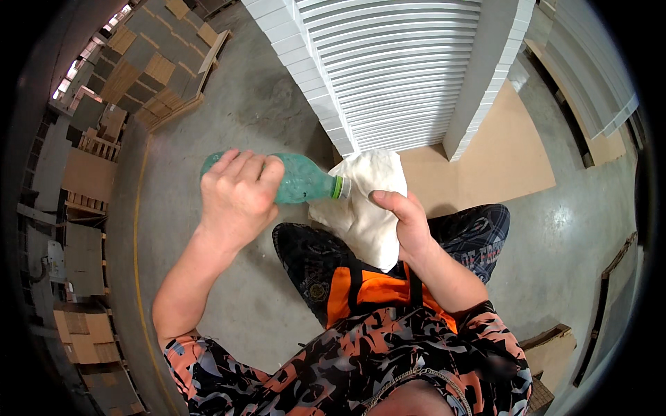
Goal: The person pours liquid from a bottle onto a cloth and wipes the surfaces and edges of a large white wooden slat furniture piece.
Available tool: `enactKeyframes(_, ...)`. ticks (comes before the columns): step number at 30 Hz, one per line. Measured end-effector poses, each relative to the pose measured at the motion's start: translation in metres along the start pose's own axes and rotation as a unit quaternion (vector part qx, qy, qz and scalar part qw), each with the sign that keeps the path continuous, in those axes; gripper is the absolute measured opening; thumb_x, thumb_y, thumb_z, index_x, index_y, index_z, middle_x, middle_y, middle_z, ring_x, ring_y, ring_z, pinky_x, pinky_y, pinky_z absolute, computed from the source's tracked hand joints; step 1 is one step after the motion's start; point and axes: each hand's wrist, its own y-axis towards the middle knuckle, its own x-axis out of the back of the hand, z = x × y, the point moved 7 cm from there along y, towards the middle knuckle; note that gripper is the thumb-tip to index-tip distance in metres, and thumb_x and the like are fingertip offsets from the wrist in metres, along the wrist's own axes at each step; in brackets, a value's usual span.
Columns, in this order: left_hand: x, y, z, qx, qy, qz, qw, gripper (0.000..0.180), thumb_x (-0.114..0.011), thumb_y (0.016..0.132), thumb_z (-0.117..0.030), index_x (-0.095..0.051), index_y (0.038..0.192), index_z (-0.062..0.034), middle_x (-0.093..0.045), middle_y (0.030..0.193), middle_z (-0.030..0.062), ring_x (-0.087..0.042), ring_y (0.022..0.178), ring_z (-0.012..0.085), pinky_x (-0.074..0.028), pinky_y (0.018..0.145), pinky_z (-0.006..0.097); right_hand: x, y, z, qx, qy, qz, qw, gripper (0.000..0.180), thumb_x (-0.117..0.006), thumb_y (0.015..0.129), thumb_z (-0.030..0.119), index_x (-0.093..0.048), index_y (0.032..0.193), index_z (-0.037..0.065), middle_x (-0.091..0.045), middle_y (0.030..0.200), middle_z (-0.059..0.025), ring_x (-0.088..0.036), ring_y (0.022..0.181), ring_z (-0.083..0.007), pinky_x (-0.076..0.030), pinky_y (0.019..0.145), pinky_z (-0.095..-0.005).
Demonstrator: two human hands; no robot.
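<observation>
Head view: The left hand has its fingers clenched around the body of a translucent green plastic bottle, which is tilted nearly horizontal with its neck directed to the right. The neck overlaps a crumpled white fabric cloth; actual contact cannot be determined. The fingers of the right hand are grasping the right edge of the cloth, thumb on top. Beyond the cloth, a white slatted stack stands on a flat brown cardboard sheet.
</observation>
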Motion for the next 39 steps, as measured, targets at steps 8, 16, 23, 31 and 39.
enactKeyframes(8,0.0,0.0,0.005,-0.005,0.038,0.007,0.999,0.034,-0.066,0.054,0.004,-0.061,0.087,-0.0043,-0.069,0.086,0.0092,-0.071,0.084,0.0288,-0.057,0.079,0.042,-0.002,0.003,-0.003,-0.002,0.012,-0.001,1.0,0.053,-0.06,0.088,0.019,-0.046,0.133,-0.006,-0.06,0.121,-0.0184,-0.062,0.108,-0.0298,-0.051,0.093,-0.042)
enactKeyframes(16,0.002,0.001,0.013,-0.005,0.05,-0.002,0.999,0.033,-0.065,0.055,0.003,-0.061,0.087,-0.0043,-0.069,0.085,0.0089,-0.071,0.084,0.0289,-0.057,0.08,0.043,-0.003,0.009,-0.007,-0.024,0.042,0.006,0.999,0.057,-0.059,0.087,0.016,-0.042,0.137,-0.004,-0.058,0.125,-0.0194,-0.06,0.113,-0.0329,-0.05,0.098,-0.0462)
enactKeyframes(23,0.006,0.004,0.016,-0.008,0.064,-0.014,0.998,0.032,-0.065,0.054,0.005,-0.061,0.085,-0.0045,-0.07,0.085,0.0089,-0.071,0.085,0.0289,-0.057,0.081,0.043,-0.004,0.011,-0.008,-0.022,0.049,-0.002,0.999,0.056,-0.06,0.087,0.017,-0.043,0.136,-0.004,-0.059,0.124,-0.0199,-0.061,0.112,-0.0339,-0.05,0.098,-0.0471)
enactKeyframes(31,0.007,0.002,0.016,-0.006,0.068,-0.023,0.997,0.03,-0.064,0.055,0.004,-0.061,0.084,-0.0055,-0.07,0.088,0.0087,-0.071,0.086,0.0284,-0.057,0.082,0.043,-0.005,0.011,-0.011,-0.02,0.056,0.002,0.998,0.057,-0.061,0.087,0.017,-0.043,0.136,-0.005,-0.059,0.125,-0.0208,-0.061,0.112,-0.035,-0.05,0.098,-0.0476)
enactKeyframes(39,-0.018,-0.018,0.024,0.111,-0.035,-0.062,0.991,0.022,-0.059,0.06,-0.002,-0.06,0.081,-0.0089,-0.06,0.063,0.0111,-0.063,0.06,0.0321,-0.054,0.058,0.043,-0.003,0.017,-0.013,-0.059,0.123,-0.033,0.99,0.058,-0.056,0.086,0.019,-0.042,0.139,-0.002,-0.056,0.13,-0.0228,-0.059,0.114,-0.0405,-0.048,0.1,-0.0519)
